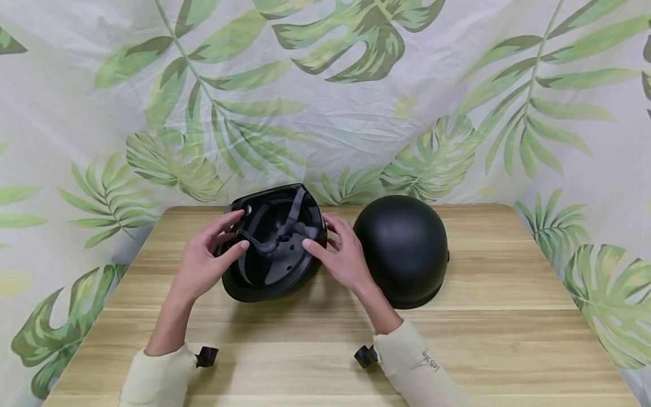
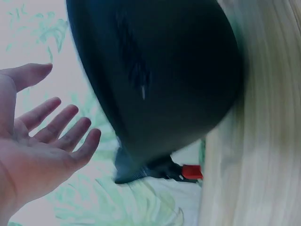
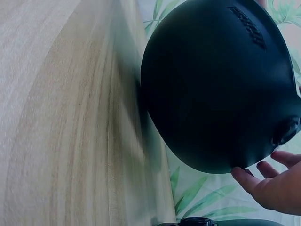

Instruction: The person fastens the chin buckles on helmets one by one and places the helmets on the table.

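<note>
A black helmet [image 1: 277, 277] lies upturned on the wooden table, showing its dark lining and grey chin strap [image 1: 295, 212]. Over its left rim is my left hand [image 1: 203, 263], thumb and fingers spread. The left wrist view shows this palm [image 2: 42, 141] apart from the shell, fingers loosely bent. My right hand [image 1: 343, 254] holds the right rim, thumb on the inner side and fingers along the outside. In the right wrist view, its fingertips [image 3: 242, 176] meet the shell beside a round fitting [image 3: 287, 131]; the thumb is hidden there.
A second black helmet [image 1: 402, 249] sits dome up, close by my right forearm. Behind the wooden table [image 1: 508, 328] hangs a leaf-print cloth [image 1: 346, 130]. Small black mounts [image 1: 207, 356] stick out from both cream sleeves. A red-tipped black piece [image 2: 190, 172] shows beyond the upturned helmet.
</note>
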The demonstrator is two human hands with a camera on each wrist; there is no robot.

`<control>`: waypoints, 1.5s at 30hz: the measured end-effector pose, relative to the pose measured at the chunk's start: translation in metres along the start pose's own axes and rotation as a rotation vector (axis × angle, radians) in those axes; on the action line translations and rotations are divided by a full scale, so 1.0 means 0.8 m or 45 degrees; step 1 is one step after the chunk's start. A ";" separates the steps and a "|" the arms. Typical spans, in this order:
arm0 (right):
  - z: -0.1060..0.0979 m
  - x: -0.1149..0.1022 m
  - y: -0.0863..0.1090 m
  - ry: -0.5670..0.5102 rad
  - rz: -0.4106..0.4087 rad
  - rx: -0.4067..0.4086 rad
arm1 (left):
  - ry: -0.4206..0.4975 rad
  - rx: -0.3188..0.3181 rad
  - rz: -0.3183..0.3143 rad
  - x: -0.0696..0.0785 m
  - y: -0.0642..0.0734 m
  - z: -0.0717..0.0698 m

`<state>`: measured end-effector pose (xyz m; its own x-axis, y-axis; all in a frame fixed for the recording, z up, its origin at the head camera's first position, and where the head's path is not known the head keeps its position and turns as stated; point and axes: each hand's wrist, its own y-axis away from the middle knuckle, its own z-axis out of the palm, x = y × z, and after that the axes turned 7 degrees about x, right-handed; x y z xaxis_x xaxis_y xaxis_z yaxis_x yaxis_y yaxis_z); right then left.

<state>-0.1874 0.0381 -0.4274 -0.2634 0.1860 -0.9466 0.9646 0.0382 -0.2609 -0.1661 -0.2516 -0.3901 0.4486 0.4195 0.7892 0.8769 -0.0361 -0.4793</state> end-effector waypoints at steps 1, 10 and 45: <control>0.000 0.000 0.000 0.004 0.010 0.000 | -0.023 0.012 -0.012 -0.003 -0.001 -0.002; -0.008 0.003 -0.003 0.173 0.123 0.042 | -0.242 0.090 -0.131 -0.031 -0.005 -0.021; -0.002 0.008 -0.005 -0.099 0.321 -0.097 | -0.021 0.046 -0.314 -0.055 -0.001 -0.046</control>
<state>-0.1928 0.0405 -0.4319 -0.0119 0.1230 -0.9923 0.9972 0.0743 -0.0028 -0.1805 -0.3031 -0.4105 0.2189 0.4261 0.8778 0.9526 0.1014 -0.2867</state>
